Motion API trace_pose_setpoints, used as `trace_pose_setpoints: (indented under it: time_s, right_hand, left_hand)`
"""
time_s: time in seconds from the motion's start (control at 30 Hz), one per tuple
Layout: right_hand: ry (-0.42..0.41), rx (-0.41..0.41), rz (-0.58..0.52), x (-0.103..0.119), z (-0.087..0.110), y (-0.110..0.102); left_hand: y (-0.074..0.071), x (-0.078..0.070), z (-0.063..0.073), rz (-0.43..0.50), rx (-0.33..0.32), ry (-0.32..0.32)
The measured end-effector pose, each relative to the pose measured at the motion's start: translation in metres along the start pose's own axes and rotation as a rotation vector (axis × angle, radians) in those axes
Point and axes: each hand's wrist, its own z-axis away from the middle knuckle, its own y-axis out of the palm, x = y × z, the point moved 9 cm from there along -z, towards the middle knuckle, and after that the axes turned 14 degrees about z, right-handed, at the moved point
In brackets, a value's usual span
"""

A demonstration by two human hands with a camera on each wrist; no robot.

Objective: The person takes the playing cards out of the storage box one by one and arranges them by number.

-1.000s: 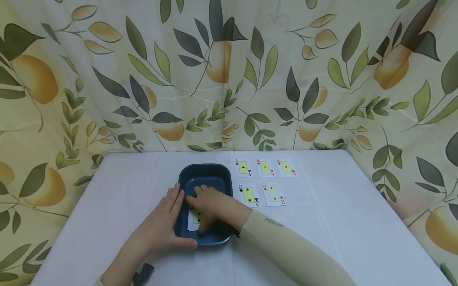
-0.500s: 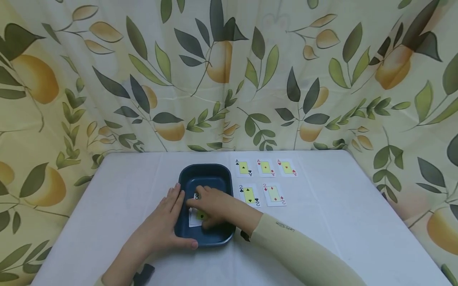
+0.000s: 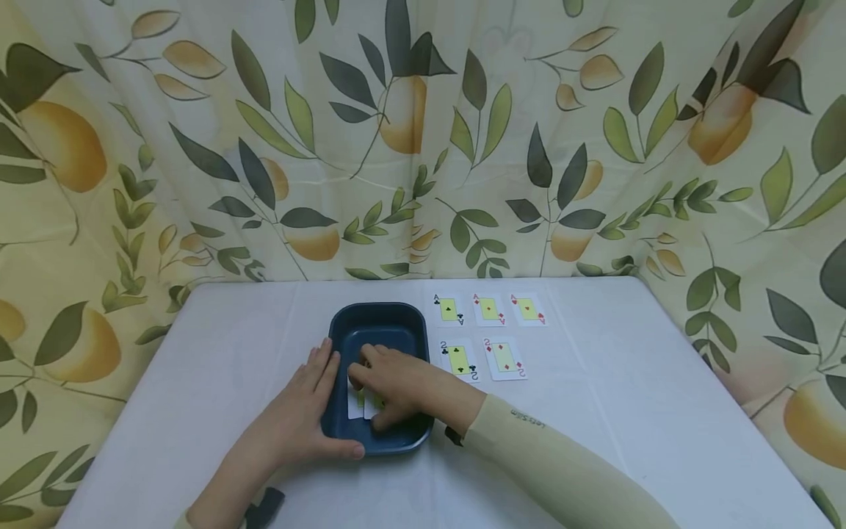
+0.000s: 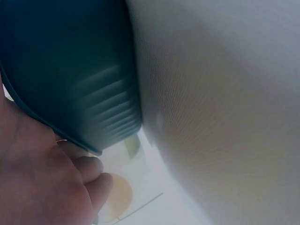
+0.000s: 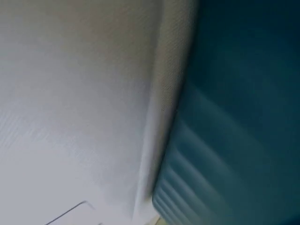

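Observation:
A dark blue rectangular tray (image 3: pixel 344 318) with rounded corners stands on the white-covered table. My left hand (image 3: pixel 300 415) rests along its left side, fingers straight at the rim and thumb at the near edge; the left wrist view shows these fingers against the ribbed wall. Inside the tray, my right hand (image 3: pixel 393 382) is over playing cards, its fingers bent at the far end of a playing card (image 3: pixel 372 408) and the thumb near its close end. Another playing card (image 3: pixel 355 408) lies just left of it. The hand covers most of both faces. In the right wrist view, only the tray's outside and cloth show.
Right of the tray, playing cards lie face up in two rows. The far row has an ace of clubs (image 3: pixel 449 310), an ace of diamonds (image 3: pixel 488 310) and an ace of hearts (image 3: pixel 528 309). Nearer are a two of clubs (image 3: pixel 457 360) and a two of diamonds (image 3: pixel 505 358).
Inside the tray my right hand has shifted slightly right, its fingers more bent, and a card has slid apart from the one at its left. My left hand has stayed put.

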Motion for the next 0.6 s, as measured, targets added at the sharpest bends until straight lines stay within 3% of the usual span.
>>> trace_pose_setpoints:
  time_s: [0.23,0.6]
  right_hand:
    - [0.008,-0.019,0.026,-0.005,0.006,-0.012]
    - [0.115,-0.1,-0.046,-0.031,0.026,-0.053]
  left_hand:
    - [-0.002,0.0,0.001,-0.008,-0.004,-0.011]
    - [0.0,0.0,-0.001,-0.005,-0.008,-0.022]
